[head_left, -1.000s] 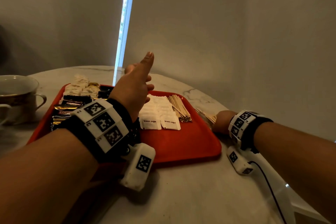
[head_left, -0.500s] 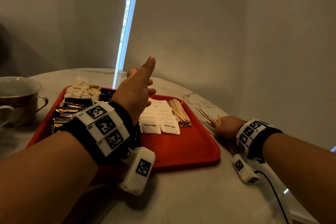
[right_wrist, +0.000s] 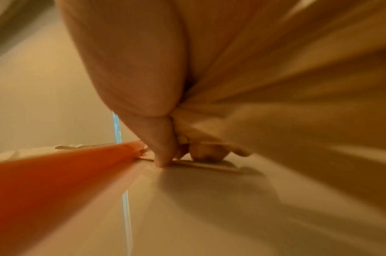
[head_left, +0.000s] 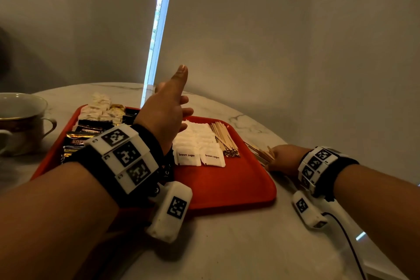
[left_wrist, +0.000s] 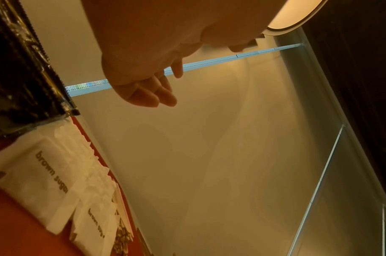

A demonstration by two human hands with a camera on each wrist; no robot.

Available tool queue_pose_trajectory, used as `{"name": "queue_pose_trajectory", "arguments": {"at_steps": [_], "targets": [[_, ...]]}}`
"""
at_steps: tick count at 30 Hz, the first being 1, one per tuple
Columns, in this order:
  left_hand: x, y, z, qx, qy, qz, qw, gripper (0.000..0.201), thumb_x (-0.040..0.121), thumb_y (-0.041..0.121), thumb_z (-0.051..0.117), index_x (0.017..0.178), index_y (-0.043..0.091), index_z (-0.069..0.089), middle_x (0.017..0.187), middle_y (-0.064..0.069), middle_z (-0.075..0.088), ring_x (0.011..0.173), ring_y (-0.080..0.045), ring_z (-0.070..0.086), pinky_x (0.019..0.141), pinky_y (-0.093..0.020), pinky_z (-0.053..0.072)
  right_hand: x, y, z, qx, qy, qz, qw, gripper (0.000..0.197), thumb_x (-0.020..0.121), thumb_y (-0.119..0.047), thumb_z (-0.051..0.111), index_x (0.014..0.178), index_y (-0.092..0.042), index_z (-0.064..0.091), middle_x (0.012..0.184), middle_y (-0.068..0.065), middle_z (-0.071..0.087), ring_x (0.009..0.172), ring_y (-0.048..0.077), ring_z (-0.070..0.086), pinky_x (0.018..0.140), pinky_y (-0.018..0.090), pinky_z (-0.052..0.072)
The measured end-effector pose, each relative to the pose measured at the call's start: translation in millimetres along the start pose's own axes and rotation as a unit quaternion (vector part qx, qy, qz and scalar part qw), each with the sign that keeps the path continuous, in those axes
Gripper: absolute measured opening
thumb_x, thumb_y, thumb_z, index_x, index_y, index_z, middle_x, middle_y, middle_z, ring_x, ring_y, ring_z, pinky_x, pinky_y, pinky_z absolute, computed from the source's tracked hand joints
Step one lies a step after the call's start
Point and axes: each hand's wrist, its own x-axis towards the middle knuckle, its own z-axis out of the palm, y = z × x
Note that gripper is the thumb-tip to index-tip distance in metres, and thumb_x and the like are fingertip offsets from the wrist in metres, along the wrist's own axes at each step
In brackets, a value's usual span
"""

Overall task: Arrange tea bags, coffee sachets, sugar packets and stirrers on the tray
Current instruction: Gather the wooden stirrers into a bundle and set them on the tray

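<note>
Lying on the marble table (head_left: pixel 227 245) just off the right edge of the red tray (head_left: pixel 227 184), a loose bunch of wooden stirrers (head_left: pixel 259 152) sits under my right hand (head_left: pixel 284 159); my fingers are curled down onto them and my thumb tip (right_wrist: pixel 163 159) presses at their near ends, so I am pinching the bunch against the tabletop, though the right wrist view is blurred and I cannot tell how many I hold. On the tray, another batch of stirrers (head_left: pixel 223 138) lies in a neat fan along the right side, touching the white sugar packets (head_left: pixel 195 145) printed "brown sugar", which overlap in two columns toward the middle. Further left are the dark coffee sachets (head_left: pixel 77 141) stacked in a column near the tray's left edge, and behind them at the far left corner the pale tea bags (head_left: pixel 97 107). My left hand (head_left: pixel 166 111) hovers above the tray between the sachets and the sugar, thumb pointing up, fingers relaxed and slightly spread, holding nothing. A white cup (head_left: pixel 20 120) with a gold rim stands on the table to the left of the tray, apart from it. Behind the table a plain wall carries a thin bright vertical strip of light (head_left: pixel 159 29)
</note>
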Motion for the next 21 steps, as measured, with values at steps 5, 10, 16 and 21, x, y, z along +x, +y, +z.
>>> {"name": "queue_pose_trajectory", "arguments": {"at_steps": [5, 10, 16, 21], "targets": [[-2, 1, 0, -0.006, 0.000, -0.002, 1.000, 0.069, 0.090, 0.069, 0.044, 0.143, 0.024, 0.043, 0.124, -0.002, 0.056, 0.109, -0.021, 0.058, 0.084, -0.039, 0.048, -3, -8, 0, -0.031, 0.001, -0.003, 1.000, 0.021, 0.092, -0.030, 0.057, 0.077, -0.015, 0.054, 0.074, 0.001, 0.054, 0.065, 0.015, 0.048, 0.053, 0.025, 0.037], [-3, 1, -1, -0.003, 0.000, 0.001, 1.000, 0.069, 0.090, 0.071, 0.043, 0.143, 0.025, 0.043, 0.123, 0.000, 0.057, 0.108, -0.021, 0.059, 0.085, -0.041, 0.049, -5, -9, -2, -0.044, -0.005, -0.006, 0.999, 0.017, 0.092, -0.028, 0.056, 0.085, -0.013, 0.058, 0.076, 0.001, 0.055, 0.066, 0.013, 0.049, 0.055, 0.026, 0.038], [-4, 3, -2, -0.010, 0.005, 0.001, 1.000, 0.073, 0.089, 0.072, 0.043, 0.144, 0.024, 0.043, 0.121, -0.002, 0.058, 0.107, -0.022, 0.060, 0.081, -0.039, 0.049, -8, -3, -13, -0.008, 0.070, -0.004, 0.998, 0.015, 0.093, -0.023, 0.055, 0.085, -0.011, 0.057, 0.080, 0.005, 0.058, 0.070, 0.019, 0.054, 0.056, 0.026, 0.039], [-4, 4, -1, -0.012, 0.011, 0.003, 1.000, 0.071, 0.090, 0.071, 0.041, 0.142, 0.023, 0.046, 0.116, -0.002, 0.059, 0.102, -0.021, 0.060, 0.077, -0.037, 0.046, -8, -2, -4, 0.050, 0.032, 0.006, 0.998, 0.027, 0.095, -0.040, 0.058, 0.087, -0.014, 0.059, 0.082, 0.003, 0.060, 0.072, 0.017, 0.054, 0.060, 0.027, 0.041]]}}
